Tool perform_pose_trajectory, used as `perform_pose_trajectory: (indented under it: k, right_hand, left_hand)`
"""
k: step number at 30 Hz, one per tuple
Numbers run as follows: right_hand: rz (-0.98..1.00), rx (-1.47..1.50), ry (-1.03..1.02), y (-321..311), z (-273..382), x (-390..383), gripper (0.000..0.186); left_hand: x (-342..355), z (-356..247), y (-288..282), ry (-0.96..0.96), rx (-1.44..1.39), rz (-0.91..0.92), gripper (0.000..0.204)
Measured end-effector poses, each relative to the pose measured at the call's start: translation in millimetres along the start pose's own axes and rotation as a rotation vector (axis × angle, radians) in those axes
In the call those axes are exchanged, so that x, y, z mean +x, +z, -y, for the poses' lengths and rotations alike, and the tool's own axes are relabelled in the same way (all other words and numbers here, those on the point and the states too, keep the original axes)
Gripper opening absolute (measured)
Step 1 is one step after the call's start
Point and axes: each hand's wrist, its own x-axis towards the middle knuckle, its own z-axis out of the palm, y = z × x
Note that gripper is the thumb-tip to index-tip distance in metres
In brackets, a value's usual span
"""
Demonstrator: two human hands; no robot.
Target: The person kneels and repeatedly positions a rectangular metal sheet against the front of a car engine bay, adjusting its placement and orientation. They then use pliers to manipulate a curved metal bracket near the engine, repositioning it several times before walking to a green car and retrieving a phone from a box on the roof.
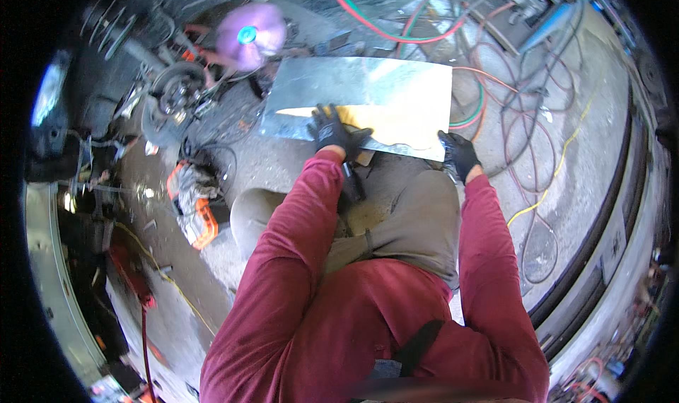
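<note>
A shiny rectangular metal sheet [410,78] lies in front of my knees. Along its near half is a flat tan piece [396,124], pointed at its left end, perhaps paper or card. My left hand [332,133], in a black glove, presses on this piece with its fingers spread. At the sheet's near right corner, my right hand [460,154], also black-gloved, pinches the edge, with the thumb on top and the other fingers partly hidden. Below my left wrist, a dark, long object [352,182] shows between my legs; its kind is unclear.
A purple, blurred round fan [251,37] stands beyond the sheet on the left, near a wheel hub [177,88]. An orange and grey tool [201,215] lies left of my knee. Tangled hoses [520,99] and a yellow cord [566,152] cover the floor at right.
</note>
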Motion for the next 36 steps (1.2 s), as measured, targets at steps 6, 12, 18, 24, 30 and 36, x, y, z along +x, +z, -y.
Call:
perform_pose_trajectory:
  k: [6,12,18,24,30,36]
  right_hand:
    - [-0.086,0.003,0.032,7.1,6.5,1.4,0.042]
    - [-0.16,-0.224,0.065,1.7,-17.3,20.1,0.037]
    - [-0.099,-0.204,0.081,-47.6,-9.3,14.0,0.034]
    - [-0.109,-0.204,0.188,-88.0,4.9,6.7,0.035]
    - [-0.141,-0.319,0.134,-105.3,2.9,14.1,0.035]
    - [-0.222,-0.433,-0.012,-105.0,-7.9,23.5,0.039]
  left_hand:
    - [-0.1,-1.0,-0.7,-0.023,0.015,0.183,0.134]
    - [-7.5,0.7,-5.6,0.053,0.087,0.108,0.121]
    - [-33.4,-13.0,0.4,0.197,0.168,0.08,0.106]
    - [-55.9,-30.4,8.8,0.296,0.165,0.104,0.098]
    - [-54.3,-33.9,-6.8,0.325,0.113,0.152,0.089]
    - [-82.6,-46.9,-73.1,0.593,0.013,0.147,0.091]
